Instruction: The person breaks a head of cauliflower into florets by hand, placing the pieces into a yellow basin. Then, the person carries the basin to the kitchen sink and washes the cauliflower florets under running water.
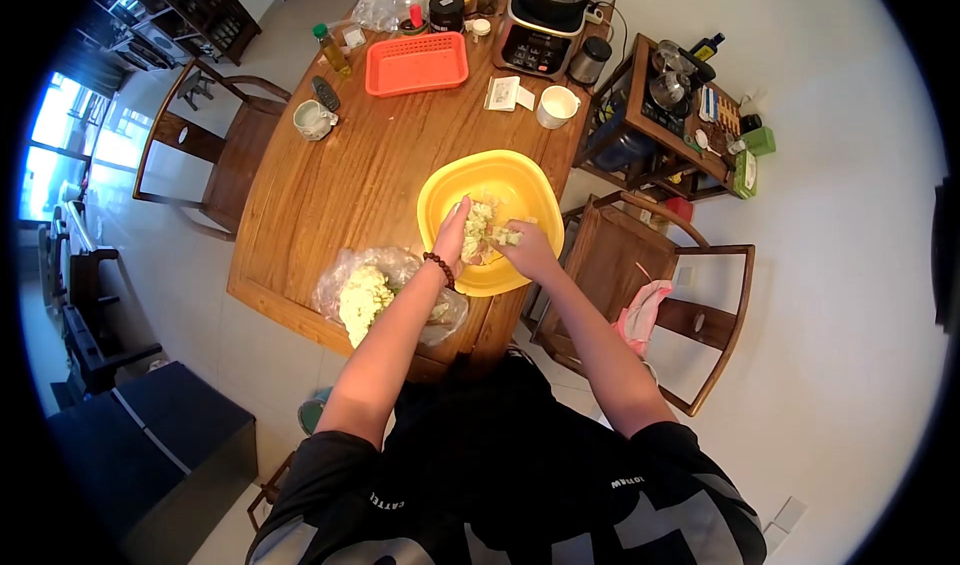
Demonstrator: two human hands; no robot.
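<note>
Holding 1 cauliflower chunk (476, 235) and 1 floret (508, 237) over the basin (518, 175).
Left hand (451, 241): fingers part-curled round chunk. Right hand (532, 253): fingertips pinched on floret. Bag (445, 318) with more cauliflower (364, 298): left of basin, near side. Cup (556, 111): beyond basin, rightward.

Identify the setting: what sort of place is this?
Probably a home dining area: wooden chairs stand by a wooden table that holds a blender and a yellow basin.
</note>
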